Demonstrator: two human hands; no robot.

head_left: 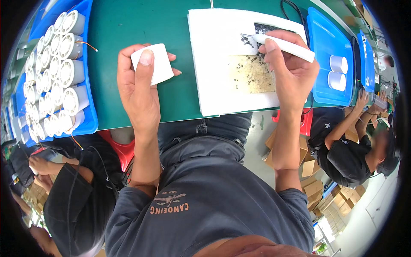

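My left hand (138,88) grips a small white cylinder part (156,63) over the green table (141,25), thumb pressed on its side. My right hand (291,70) holds a white pen-shaped tool (287,46), its tip pointing left toward a heap of tiny dark screws (262,30). The screws lie on a white foam pad (214,55) with a yellowish stained patch (252,75) dotted with more screws.
A blue tray (87,77) at the left holds several white cylinder parts with wires. A blue tray (327,38) at the right holds two white cylinders (338,72). Other people sit on both sides; cardboard boxes lie on the floor at the right.
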